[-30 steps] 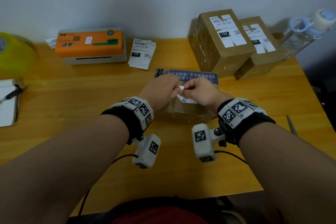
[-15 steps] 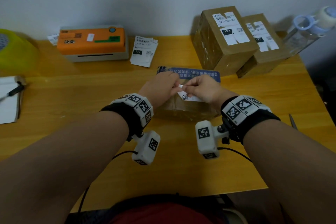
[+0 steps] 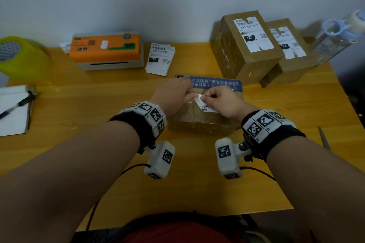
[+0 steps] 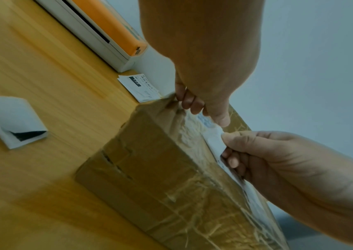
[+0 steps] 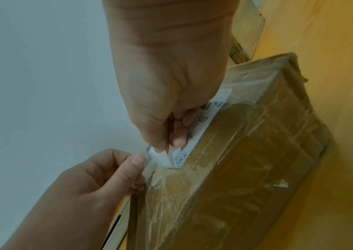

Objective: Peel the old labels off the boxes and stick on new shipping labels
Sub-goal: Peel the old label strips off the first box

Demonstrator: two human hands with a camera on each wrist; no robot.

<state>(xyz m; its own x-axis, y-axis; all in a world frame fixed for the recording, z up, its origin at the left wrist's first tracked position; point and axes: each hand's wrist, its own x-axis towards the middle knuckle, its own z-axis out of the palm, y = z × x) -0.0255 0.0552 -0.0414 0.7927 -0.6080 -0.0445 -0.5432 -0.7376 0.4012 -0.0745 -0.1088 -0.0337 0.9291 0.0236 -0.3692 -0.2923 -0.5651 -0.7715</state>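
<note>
A flat taped cardboard box (image 3: 203,124) lies mid-table, with a blue printed band on its far edge. Its old white label (image 3: 207,108) has its near-left corner curled up. My right hand (image 3: 205,98) pinches that lifted corner between thumb and forefinger; the right wrist view shows the right hand (image 5: 169,145) on the label (image 5: 201,128). My left hand (image 3: 185,94) sits just left of it with curled fingers. That left hand (image 5: 141,164) pinches a thin clear film strip at the label's edge. In the left wrist view the box (image 4: 149,169) fills the middle.
An orange label printer (image 3: 106,49) and a stack of new labels (image 3: 160,59) stand at the back. Two labelled boxes (image 3: 248,45) and a water bottle (image 3: 339,35) are back right. A yellow tape roll (image 3: 19,55) and a notebook (image 3: 13,110) lie left, scissors (image 3: 324,138) right.
The label's corner has come up further off the box, baring more of its QR code. Both hands stay close together on the box top.
</note>
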